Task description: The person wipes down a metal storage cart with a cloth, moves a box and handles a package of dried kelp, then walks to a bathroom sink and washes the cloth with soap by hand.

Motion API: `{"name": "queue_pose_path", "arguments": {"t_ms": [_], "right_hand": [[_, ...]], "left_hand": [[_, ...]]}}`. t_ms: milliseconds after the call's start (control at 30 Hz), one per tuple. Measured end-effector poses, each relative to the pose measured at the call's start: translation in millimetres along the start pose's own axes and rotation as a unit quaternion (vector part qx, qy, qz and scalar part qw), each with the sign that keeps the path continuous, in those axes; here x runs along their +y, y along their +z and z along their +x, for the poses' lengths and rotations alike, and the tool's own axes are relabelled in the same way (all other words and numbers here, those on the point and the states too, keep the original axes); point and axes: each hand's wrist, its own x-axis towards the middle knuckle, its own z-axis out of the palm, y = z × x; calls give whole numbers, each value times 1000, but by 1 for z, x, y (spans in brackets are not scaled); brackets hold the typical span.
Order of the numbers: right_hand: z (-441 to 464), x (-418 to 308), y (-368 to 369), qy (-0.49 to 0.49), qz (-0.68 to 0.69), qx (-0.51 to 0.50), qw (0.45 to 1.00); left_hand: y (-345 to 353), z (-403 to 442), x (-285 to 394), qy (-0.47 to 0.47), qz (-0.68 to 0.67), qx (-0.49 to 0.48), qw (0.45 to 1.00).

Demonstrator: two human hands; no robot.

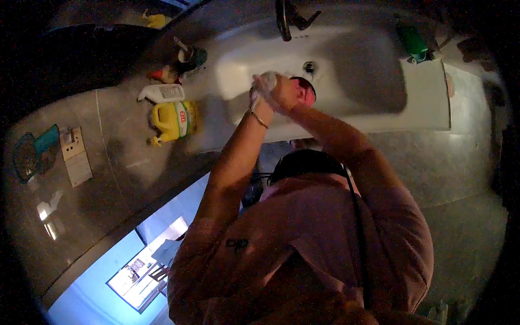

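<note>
Both hands meet over the white sink basin (249, 127). My left hand (259, 93), with a thin bracelet (259, 119) at its wrist, is closed around a whitish, foamy-looking lump (269, 80); whether it is a sponge, a cloth or just lather cannot be told. My right hand (284, 95) is pressed against it, its fingers curled and partly hidden. Against the right hand's outer side shows a pink item with a dark rounded top (306, 91), which looks gripped there; its kind is unclear.
A black tap (283, 21) stands over the basin, and the drain (309, 67) lies below it. Left on the counter are a yellow jug (172, 121), a white spray bottle (163, 93), a dark container (190, 58) and a strainer (26, 157). A green bottle (413, 41) stands right.
</note>
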Motion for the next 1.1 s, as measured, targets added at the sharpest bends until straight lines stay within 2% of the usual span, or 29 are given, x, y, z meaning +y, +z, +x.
{"name": "queue_pose_path", "arguments": {"t_ms": [33, 67, 100, 167, 200, 233, 300, 333, 367, 433, 467, 500, 567, 600, 633, 700, 733, 767, 833, 867, 900, 967, 1000, 1033, 1100], "right_hand": [[7, 5, -2, -15, -24, -25, 999], [34, 33, 13, 149, -3, -24, 989], [28, 32, 11, 150, -3, -22, 989], [14, 25, 4, -64, -174, 21, 982], [25, 32, 23, 74, 2, 9, 997], [18, 24, 28, 77, 2, 7, 997], [-2, 3, 28, 15, 67, 79, 994], [10, 5, 25, 34, -1, 25, 999], [16, 8, 17, 34, -1, 25, 999], [28, 10, -11, 81, -61, -43, 994], [39, 47, 12, -85, -175, 21, 981], [35, 48, 16, -84, -174, 21, 981], [17, 38, 24, 55, -11, -26, 998], [11, 9, 27, 30, 7, 37, 999], [13, 18, 33, 30, 6, 37, 999], [16, 43, 49, -26, -94, 90, 991], [22, 21, 16, -28, -14, 16, 999], [24, 25, 12, -28, -13, 19, 999], [32, 24, 2, -129, -112, 77, 982], [29, 23, 1, -172, -185, 42, 967], [21, 18, 6, -170, -186, 41, 967], [2, 4, 21, -60, -76, 6, 995], [0, 2, 25, -5, -19, -9, 1000], [5, 9, 22, -5, -18, -9, 1000], [23, 30, 15, -70, -66, 17, 995]], "left_hand": [[1, -4, 0, -7, -26, 15, 1000], [-37, 48, -12, 1, 80, 6, 997], [-39, 50, -14, 1, 82, 5, 997], [-36, 53, -16, 0, -12, 25, 1000], [-51, 72, -12, 15, 82, 15, 996], [-67, 85, -11, 13, 81, 18, 996], [-96, 107, -9, -20, -15, -177, 984], [-105, 108, -10, -37, -63, -269, 960], [-107, 112, -17, -37, -63, -269, 960], [-86, 104, -26, -9, 119, -145, 982], [-70, 93, -25, 10, 69, -153, 986], [-66, 84, -24, 19, 48, -155, 987], [-104, 121, -27, 46, 18, -241, 969], [-99, 135, -13, 170, 36, -396, 902], [-110, 127, -17, 63, -5, -303, 951], [-101, 107, -19, 32, 8, -221, 975], [-88, 93, -20, 33, 30, -181, 982], [-79, 82, -21, 32, 37, -158, 986], [-83, 86, -20, 32, 27, -152, 987], [-86, 90, -17, 32, 14, -163, 986], [-96, 99, -14, 30, -3, -184, 983], [-125, 121, -12, 19, -68, -254, 965], [-128, 121, -10, 9, -105, -280, 954], [-107, 103, -6, 9, -104, -279, 955], [-36, 46, -4, -45, -3, -117, 992]]}}
